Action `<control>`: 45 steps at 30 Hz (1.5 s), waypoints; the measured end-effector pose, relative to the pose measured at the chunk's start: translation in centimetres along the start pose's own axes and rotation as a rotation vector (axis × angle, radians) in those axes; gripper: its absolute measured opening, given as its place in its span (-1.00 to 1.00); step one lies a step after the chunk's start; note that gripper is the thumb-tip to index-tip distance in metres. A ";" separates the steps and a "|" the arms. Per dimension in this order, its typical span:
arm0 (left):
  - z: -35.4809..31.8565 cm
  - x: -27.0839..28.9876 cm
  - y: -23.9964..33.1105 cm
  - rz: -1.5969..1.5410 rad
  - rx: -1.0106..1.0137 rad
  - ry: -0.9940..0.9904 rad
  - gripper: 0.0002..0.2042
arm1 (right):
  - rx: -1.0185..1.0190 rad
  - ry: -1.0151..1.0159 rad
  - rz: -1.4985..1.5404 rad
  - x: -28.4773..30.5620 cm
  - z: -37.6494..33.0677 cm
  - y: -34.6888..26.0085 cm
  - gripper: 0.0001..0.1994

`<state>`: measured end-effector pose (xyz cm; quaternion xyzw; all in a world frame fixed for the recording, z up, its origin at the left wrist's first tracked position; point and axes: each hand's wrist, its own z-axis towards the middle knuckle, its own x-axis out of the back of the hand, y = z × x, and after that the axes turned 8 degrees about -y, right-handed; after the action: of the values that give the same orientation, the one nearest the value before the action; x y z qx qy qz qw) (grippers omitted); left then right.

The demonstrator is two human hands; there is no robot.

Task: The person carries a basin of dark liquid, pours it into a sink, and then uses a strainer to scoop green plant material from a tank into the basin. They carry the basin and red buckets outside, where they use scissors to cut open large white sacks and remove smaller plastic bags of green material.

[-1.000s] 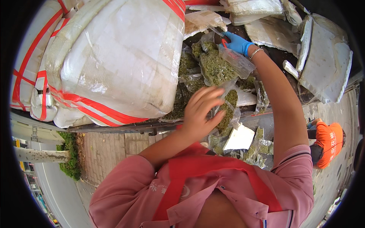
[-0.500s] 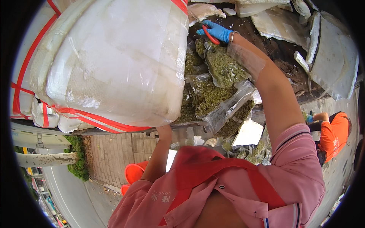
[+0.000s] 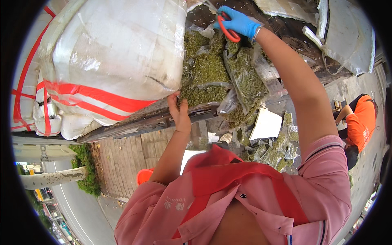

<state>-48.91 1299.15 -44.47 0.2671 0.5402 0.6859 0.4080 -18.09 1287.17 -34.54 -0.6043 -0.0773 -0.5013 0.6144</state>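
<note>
A gloved blue hand, my right hand (image 3: 241, 23), is closed round red-handled scissors (image 3: 230, 32), blades pointing away toward the top edge. Below it lie clear plastic bags of green plant matter (image 3: 209, 71), one more bag (image 3: 246, 79) hanging over the platform's near edge. My bare left hand (image 3: 180, 115) is at the lower right corner of a big white foam box (image 3: 118, 53) bound with red and white tape. Its fingers are apart and pointing up, touching or close to the box corner. A dark slit shows near that corner.
Broken white foam panels (image 3: 347, 36) lie at the upper right of the dark platform. More green bags (image 3: 279, 149) and a white board (image 3: 266, 123) are on the ground below. A person in orange (image 3: 360, 124) crouches at right. A red bucket (image 3: 144, 176) stands at lower left.
The foam box sits farther left in view, baring more of the green bags. My left hand has come up from under its edge into view. My right hand has shifted slightly up with the scissors.
</note>
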 end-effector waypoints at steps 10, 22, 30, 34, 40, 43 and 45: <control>-12.3 -17.9 6.4 0.142 -0.415 -0.870 -0.52 | -0.409 -0.046 -0.270 2.1 -25.6 -3.0 -0.55; 0.3 1.9 1.1 -0.047 0.137 0.119 -0.61 | -0.067 0.022 0.743 0.4 -14.2 -9.9 -0.58; 3.0 2.8 2.7 0.242 0.179 -0.021 -0.59 | -0.088 0.093 0.499 -8.0 8.2 0.8 -0.61; 4.8 2.7 2.2 0.266 0.080 0.031 -0.56 | 0.028 0.177 0.829 -12.5 13.1 6.1 -0.65; 4.1 1.8 1.4 0.351 0.210 0.036 -0.59 | -0.101 -0.151 0.921 -10.6 8.4 3.4 -0.85; 2.4 0.0 2.1 0.354 0.308 0.108 -0.63 | -0.097 -0.094 0.960 -10.2 2.3 2.0 -0.83; 1.1 -0.6 0.6 0.636 0.069 0.097 -0.70 | -0.210 -0.137 0.908 -8.6 -1.1 0.6 -0.81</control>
<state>-47.83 1299.17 -43.54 0.4031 0.4715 0.7722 0.1374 -22.44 1290.60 -41.24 -0.6676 0.2057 -0.1459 0.7005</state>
